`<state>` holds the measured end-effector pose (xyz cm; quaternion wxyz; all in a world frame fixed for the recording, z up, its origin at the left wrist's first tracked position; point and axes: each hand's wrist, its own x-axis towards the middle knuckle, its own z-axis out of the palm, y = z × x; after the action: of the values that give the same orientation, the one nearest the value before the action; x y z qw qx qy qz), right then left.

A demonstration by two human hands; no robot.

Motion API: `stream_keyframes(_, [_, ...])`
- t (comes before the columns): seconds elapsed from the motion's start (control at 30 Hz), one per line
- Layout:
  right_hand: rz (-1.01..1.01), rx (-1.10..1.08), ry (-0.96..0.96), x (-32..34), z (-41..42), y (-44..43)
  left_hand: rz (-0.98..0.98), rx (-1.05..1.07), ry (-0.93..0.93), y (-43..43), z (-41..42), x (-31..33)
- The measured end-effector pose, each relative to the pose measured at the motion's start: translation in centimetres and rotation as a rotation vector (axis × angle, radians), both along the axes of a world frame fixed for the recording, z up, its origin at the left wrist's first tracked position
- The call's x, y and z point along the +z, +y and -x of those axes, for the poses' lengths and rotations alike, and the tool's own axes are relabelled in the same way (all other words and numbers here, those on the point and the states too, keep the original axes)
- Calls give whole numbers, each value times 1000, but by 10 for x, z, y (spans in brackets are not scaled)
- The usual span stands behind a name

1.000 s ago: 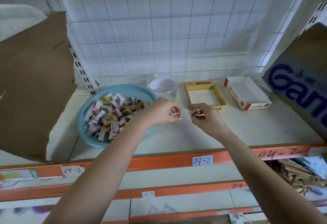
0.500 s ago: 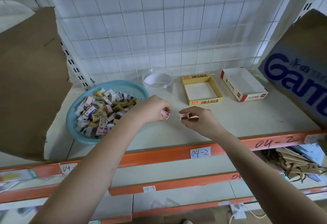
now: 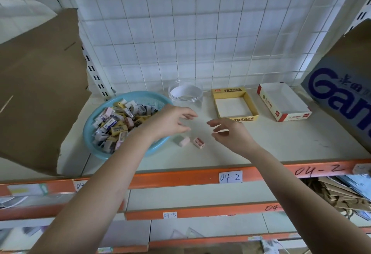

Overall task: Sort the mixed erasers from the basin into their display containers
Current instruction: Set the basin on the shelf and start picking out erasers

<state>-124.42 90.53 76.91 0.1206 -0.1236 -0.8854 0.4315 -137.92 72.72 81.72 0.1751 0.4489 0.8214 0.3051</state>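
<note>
Both hands are hovering low over the shelf (image 3: pixel 281 143) and neither one is holding anything. The left hand (image 3: pixel 172 121) is keeping its fingers (image 3: pixel 188 116) loose and a bit spread. The right hand (image 3: pixel 230 133) is doing the same, fingers (image 3: pixel 214 122) slightly curled, and the two sets of tips are pointing at each other across a gap.

Two strays are lying on the shelf just below that gap, nearer to me than the fingertips: a pale pink eraser (image 3: pixel 184 140) and a darker pink eraser (image 3: pixel 198 143), just beside each other. The rest of the erasers (image 3: pixel 118 121) are sitting piled in the blue basin (image 3: pixel 86 127), back behind the left wrist. Past the left fingertips there's a clear tub (image 3: pixel 185 93), past the right ones a yellow box (image 3: pixel 228 91), and further right a red-and-white box (image 3: pixel 295 115).

Handling-wise, I'm guessing these are super light, a little rubbery and grippy rather than slippery, with nothing breakable. I'd be pinching each one across its long sides with thumb and forefinger, since they're lying flat and pressing down would only skid them along.
</note>
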Motion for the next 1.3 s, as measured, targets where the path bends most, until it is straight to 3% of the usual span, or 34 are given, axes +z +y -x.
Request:
stream_keyframes(0.2, [12,55,190,12,27,-22,-146,193,154,-51,15,21])
stream_keyframes(0.5, [-5,217,368,23,77,-72,-110,457,270,-135,36,8])
stream_keyframes(0.83, [-96,320,314,26,115,-107,-204,739,160,-159,38,-1])
stream_keyframes(1.0, [-84,345,167,41,145,-111,-245,823,54,-152,54,-2])
stream_keyframes(1.3, [-255,409,94,35,181,-118,-67,804,168,-143,69,-17])
